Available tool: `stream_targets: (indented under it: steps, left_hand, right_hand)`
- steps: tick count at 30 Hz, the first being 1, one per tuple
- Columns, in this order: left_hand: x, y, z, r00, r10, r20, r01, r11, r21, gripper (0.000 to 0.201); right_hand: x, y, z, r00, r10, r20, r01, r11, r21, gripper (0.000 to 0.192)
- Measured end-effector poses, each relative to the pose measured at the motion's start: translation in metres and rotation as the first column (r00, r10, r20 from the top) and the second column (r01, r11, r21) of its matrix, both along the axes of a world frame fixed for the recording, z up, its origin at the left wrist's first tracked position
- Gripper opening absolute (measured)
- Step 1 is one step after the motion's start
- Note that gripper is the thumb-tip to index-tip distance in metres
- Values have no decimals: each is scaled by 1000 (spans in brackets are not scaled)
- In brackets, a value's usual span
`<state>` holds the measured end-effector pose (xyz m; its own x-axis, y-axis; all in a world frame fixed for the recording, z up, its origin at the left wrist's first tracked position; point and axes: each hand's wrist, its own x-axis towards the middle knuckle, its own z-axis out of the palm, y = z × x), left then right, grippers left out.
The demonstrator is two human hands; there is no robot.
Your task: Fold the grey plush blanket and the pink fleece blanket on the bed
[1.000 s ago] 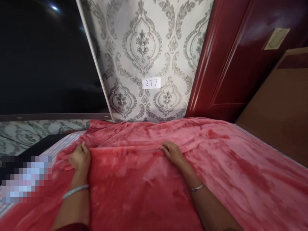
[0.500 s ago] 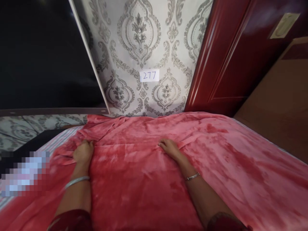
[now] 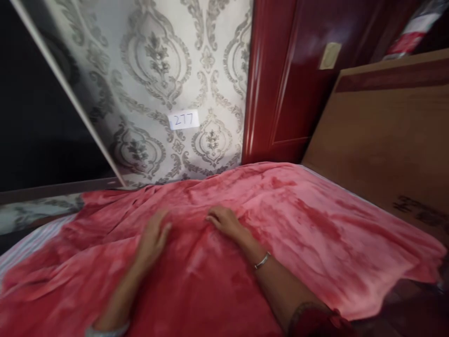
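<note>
The left hand [image 3: 152, 238] lies low over the red blanket [image 3: 199, 290], palm down, its fingers loosely stretched and its thumb parted from them, with no cloth caught between. The right hand [image 3: 224, 222] is just beside it, fingers bent and tips down on the blanket; from where I stand I can't tell whether it has a pinch of the cloth or merely presses on it. Short creases run in the plush near those fingertips. A pale bangle [image 3: 107, 331] circles the left wrist, a thin silver bracelet [image 3: 262, 260] the right, and a dark red sleeve [image 3: 317, 320] covers the right arm further back.

The blanket spreads out beneath both hands, rumpled on the left and reaching back to the wall. At its left edge a striped cloth [image 3: 42, 238] shows from underneath. Behind, a white card [image 3: 184, 120] reading 277 sits on the grey-patterned wallpaper [image 3: 154, 56], with a large black screen [image 3: 45, 107] to its left. On the other side stands a glossy dark red panel [image 3: 280, 93] bearing a pale plate [image 3: 329, 55], then a big cardboard box [image 3: 382, 126] with dark marks on its face.
</note>
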<state>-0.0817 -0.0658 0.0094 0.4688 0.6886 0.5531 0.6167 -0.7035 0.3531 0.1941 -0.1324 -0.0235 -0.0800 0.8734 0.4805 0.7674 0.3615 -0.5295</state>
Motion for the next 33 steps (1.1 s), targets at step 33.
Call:
stream_targets:
  steps: [33]
  left_hand:
    - [72,-17,-48,966,-256,49,242,952,187,33]
  right_hand:
    - [254,-79,23,758,-616,214,636,771,-30,40]
